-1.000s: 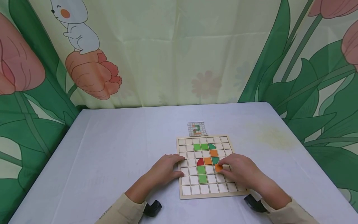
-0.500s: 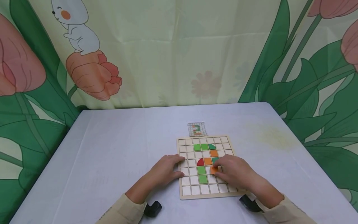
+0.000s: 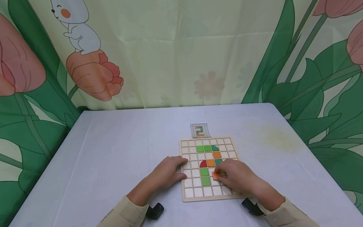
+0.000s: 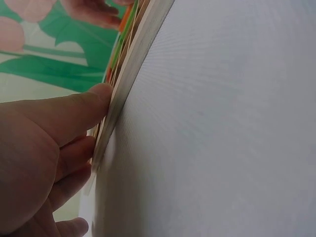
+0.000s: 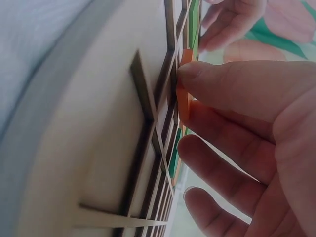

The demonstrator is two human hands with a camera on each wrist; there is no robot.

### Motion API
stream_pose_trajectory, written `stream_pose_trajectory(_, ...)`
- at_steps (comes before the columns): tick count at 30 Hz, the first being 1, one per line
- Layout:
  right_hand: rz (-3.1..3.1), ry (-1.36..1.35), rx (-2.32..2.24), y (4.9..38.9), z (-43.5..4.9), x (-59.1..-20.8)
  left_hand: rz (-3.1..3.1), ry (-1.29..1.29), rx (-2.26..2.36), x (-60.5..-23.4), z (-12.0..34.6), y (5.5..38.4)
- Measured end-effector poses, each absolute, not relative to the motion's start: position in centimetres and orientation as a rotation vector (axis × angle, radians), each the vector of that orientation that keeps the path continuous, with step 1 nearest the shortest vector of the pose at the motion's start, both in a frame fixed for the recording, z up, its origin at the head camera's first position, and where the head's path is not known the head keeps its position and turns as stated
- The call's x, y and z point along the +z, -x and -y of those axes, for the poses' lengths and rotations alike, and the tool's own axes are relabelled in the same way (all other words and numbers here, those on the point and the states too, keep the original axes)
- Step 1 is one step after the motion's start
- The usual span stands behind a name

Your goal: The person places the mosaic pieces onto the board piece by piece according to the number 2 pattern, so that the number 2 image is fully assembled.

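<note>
A wooden grid board point(image 3: 210, 199) lies on the table, with green, orange and red pieces set in several of its cells. My right hand point(image 3: 238, 173) pinches an orange square tile point(image 3: 216, 176) between thumb and index finger, low over the cells right of two green squares point(image 3: 204, 176). In the right wrist view the orange tile point(image 5: 183, 94) stands tilted at the grid's dividers, and the other fingers are loosely bent beside it. My left hand point(image 3: 168, 171) rests at the board's left edge, thumb and fingers spread apart; the left wrist view shows the thumb touching the board's side point(image 4: 129, 74).
A small pattern card point(image 3: 200, 130) with a coloured grid lies just beyond the board's far edge. The white-covered table point(image 3: 119, 142) stretches out on both sides. Behind it hangs a printed cloth point(image 3: 158, 63) with flowers and a white animal.
My right hand has moved left across the board with the orange tile, then slightly toward me. My left hand has stayed at the board's edge.
</note>
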State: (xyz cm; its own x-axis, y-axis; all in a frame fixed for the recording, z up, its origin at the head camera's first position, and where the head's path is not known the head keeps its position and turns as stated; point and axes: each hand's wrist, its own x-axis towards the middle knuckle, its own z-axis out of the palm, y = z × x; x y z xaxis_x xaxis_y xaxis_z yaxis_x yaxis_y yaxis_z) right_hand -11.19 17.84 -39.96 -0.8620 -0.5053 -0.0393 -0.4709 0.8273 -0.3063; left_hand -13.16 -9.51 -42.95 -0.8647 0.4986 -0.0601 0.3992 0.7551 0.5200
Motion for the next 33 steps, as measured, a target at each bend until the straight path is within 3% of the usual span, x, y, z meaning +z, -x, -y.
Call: stream_pose_trajectory(33,-2.816,0.963,-0.485,10.83,-18.28,-39.71,-2.763,-0.729,0.75,-42.78,9.53,13.08)
